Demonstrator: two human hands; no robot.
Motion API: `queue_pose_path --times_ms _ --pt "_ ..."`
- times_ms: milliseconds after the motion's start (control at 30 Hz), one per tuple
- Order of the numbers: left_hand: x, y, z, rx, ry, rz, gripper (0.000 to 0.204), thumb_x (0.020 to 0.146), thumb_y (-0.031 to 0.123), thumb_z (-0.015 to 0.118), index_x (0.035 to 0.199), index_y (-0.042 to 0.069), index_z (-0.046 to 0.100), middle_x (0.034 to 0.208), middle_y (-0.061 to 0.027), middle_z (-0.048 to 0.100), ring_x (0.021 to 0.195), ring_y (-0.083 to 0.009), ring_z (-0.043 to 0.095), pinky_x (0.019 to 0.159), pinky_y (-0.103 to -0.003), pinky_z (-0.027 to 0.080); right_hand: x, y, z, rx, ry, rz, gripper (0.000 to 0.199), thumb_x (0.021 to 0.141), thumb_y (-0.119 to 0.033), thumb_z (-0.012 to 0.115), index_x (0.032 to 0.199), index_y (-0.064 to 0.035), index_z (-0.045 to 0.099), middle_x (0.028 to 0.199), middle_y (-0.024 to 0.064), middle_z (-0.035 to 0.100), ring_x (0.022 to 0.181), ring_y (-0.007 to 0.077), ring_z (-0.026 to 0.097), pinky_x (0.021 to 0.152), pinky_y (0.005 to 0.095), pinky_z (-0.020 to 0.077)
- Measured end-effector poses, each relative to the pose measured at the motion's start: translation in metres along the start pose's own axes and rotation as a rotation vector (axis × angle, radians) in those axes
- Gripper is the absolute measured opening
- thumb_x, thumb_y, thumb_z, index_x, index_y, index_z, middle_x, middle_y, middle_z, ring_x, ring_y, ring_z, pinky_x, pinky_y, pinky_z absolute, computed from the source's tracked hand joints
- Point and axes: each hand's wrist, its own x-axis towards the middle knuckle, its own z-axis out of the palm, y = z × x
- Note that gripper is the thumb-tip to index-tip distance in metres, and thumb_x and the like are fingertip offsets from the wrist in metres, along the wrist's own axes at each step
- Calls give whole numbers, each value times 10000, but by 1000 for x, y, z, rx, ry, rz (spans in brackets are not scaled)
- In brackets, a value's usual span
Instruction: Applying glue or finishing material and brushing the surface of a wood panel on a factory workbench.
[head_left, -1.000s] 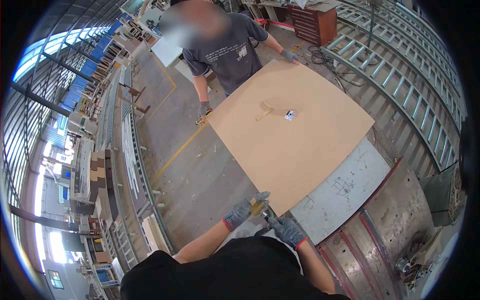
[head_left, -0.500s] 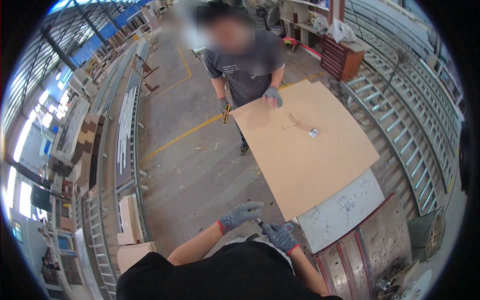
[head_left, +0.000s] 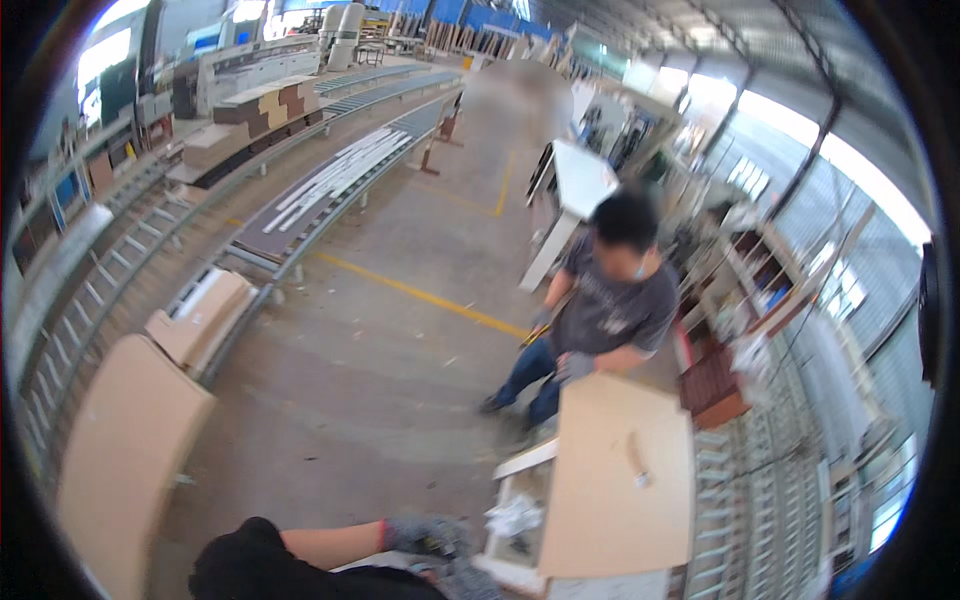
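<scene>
My left hand [head_left: 425, 535], in a grey glove with a red cuff, is low in the view. Its fingers are blurred, so their closing cannot be read. Against it is my right hand [head_left: 462, 578], also gloved, curled around something I cannot make out and partly cut off by the lower edge. To their right lies a large tan board [head_left: 615, 510] on a pale support. A narrow curved strip [head_left: 637, 450] and a small white piece [head_left: 642, 481] rest on the board.
A co-worker [head_left: 615, 300] stands at the board's far end, one gloved hand on it and a yellow cutter [head_left: 533, 337] in the other. Crumpled white plastic [head_left: 513, 515] sits beside the board. A roller conveyor [head_left: 350, 200] and a leaning tan panel [head_left: 130, 440] are left.
My view has swung right and up, so the board now appears lower and the hands nearer the bottom edge. My hands have come together; earlier the right held a slim dark-handled tool.
</scene>
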Motion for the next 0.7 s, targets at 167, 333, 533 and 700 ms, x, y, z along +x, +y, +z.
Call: queue_pose_path --times_ms 167,333,533,700 --pt "-39 9 -16 -123 -198 87 441 919 217 641 1307 22 563 1338 -125 585 1234 -251 549 1075 -419 429 14 -33 -22 5 17 -17 467 866 -317 611 1251 -54 585 1010 216 627 930 414 582 830 498 448" --pt "-40 2 -85 930 -125 8 590 964 261 610 1482 94 385 1416 -96 517 1260 -294 516 1052 -397 443 28 -64 0 76 -36 -79 505 834 -271 638 1280 -45 568 1068 229 604 979 425 554 860 502 436" --pt "-56 -22 -130 870 107 -378 717 900 252 680 1521 144 339 1458 -140 479 1247 -312 527 1029 -416 417 116 -23 42 89 -193 -230 466 871 -347 604 1239 -62 595 967 192 620 885 376 575 795 472 446" --pt "-99 11 -85 1791 -369 204 581 866 225 704 1404 126 510 1338 -124 593 1218 -302 560 957 -420 469 131 -11 75 138 -295 -284 453 901 -411 576 1204 -77 617 883 162 634 807 334 592 741 447 455"
